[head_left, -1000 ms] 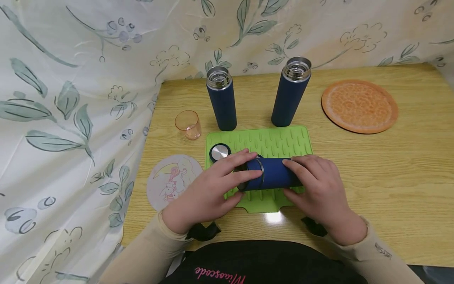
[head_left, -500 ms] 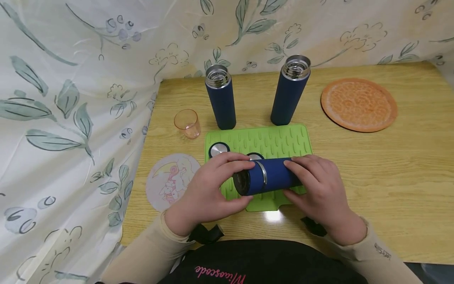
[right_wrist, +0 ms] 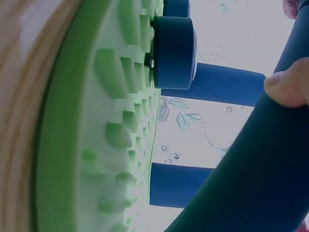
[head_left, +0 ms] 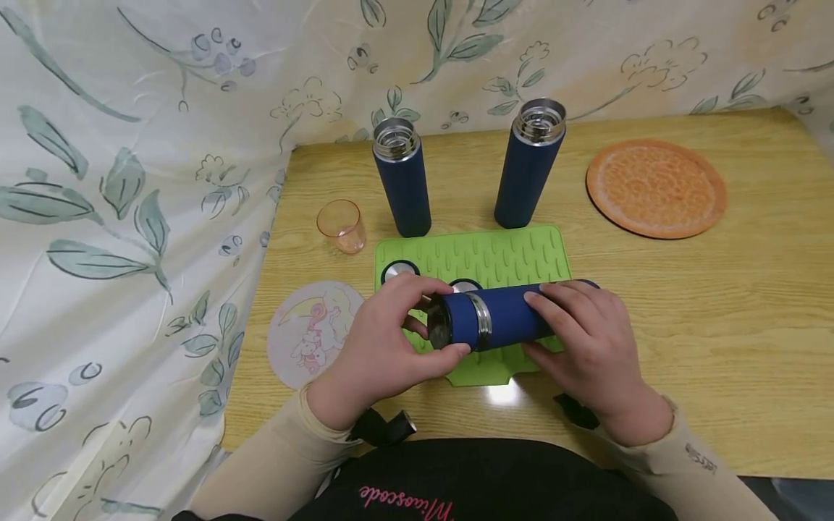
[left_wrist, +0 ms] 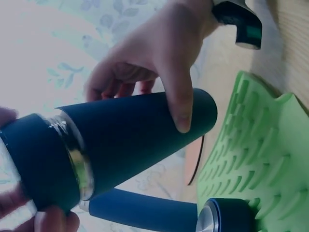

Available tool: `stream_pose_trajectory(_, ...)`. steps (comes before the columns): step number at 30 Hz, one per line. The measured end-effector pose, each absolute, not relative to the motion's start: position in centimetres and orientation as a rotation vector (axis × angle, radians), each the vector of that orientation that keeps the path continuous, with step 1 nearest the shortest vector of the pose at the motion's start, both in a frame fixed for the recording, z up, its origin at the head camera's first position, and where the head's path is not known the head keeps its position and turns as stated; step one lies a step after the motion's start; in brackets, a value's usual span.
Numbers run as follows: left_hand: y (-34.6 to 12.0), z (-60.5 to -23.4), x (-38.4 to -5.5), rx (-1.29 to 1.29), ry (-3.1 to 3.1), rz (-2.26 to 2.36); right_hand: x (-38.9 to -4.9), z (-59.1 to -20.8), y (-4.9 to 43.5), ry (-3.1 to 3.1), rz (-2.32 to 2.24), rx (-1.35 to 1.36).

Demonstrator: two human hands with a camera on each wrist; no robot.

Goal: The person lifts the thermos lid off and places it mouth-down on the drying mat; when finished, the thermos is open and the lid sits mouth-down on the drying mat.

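Note:
A dark blue thermos bottle (head_left: 507, 312) lies sideways over the green mat (head_left: 489, 373), raised above it in both wrist views. My left hand (head_left: 384, 339) grips the blue lid (head_left: 461, 320) at its left end, thumb in front and fingers behind. Between lid and body shows a wide band of shiny metal neck (left_wrist: 79, 159). My right hand (head_left: 586, 340) holds the body near its base, thumb on one side and fingers over the other. Two more lids with silver tops rest on the mat: one lid (head_left: 399, 270) at the left, another lid (head_left: 465, 285) just behind the bottle.
Behind the mat stand two lidless blue bottles, the left bottle (head_left: 405, 189) and the right bottle (head_left: 526, 177). An orange-tinted glass (head_left: 344, 228) is left of them. A round printed mat (head_left: 306, 340) lies front left, an orange round mat (head_left: 654, 189) back right.
The left fingers have shifted their hold on the lid. More of the metal neck shows between lid and body. The right hand keeps its hold on the bottle.

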State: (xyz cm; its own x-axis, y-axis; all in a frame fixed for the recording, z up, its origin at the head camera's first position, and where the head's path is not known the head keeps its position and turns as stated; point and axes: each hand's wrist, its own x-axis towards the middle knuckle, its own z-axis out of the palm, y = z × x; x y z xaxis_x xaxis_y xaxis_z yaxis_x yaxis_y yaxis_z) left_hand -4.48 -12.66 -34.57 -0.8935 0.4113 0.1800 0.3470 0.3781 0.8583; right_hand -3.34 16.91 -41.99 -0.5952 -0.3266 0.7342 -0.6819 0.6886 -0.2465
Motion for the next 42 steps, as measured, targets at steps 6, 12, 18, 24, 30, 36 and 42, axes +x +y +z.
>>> stream_pose_trajectory(6,-13.3,-34.3,-4.9,0.539,2.465,1.635,-3.2,-42.4,17.8,-2.208,0.808,0.564)
stream_pose_trajectory(12,-12.4,-34.9,-5.6,0.789,2.587,1.346,-2.9,-42.0,19.2,-2.238,0.986,0.244)
stream_pose_trajectory(18,-10.0,-36.2,-7.5,1.206,2.582,0.982,-2.5,-41.8,20.9,-2.227,1.139,-0.060)
stream_pose_trajectory(24,-6.4,-37.4,-9.2,1.473,2.458,0.600,-2.3,-41.8,22.5,-2.176,1.256,-0.373)
stream_pose_trajectory(30,-2.8,-39.0,-9.3,1.509,2.433,0.232,-2.7,-41.8,23.2,-2.089,1.378,-0.571)
stream_pose_trajectory(36,-0.8,-39.8,-8.8,1.473,2.455,0.082,-2.9,-41.6,23.1,-2.036,1.451,-0.688)
stream_pose_trajectory(42,-0.2,-40.2,-8.6,1.492,2.494,0.040,-3.1,-41.7,22.9,-2.006,1.480,-0.710)
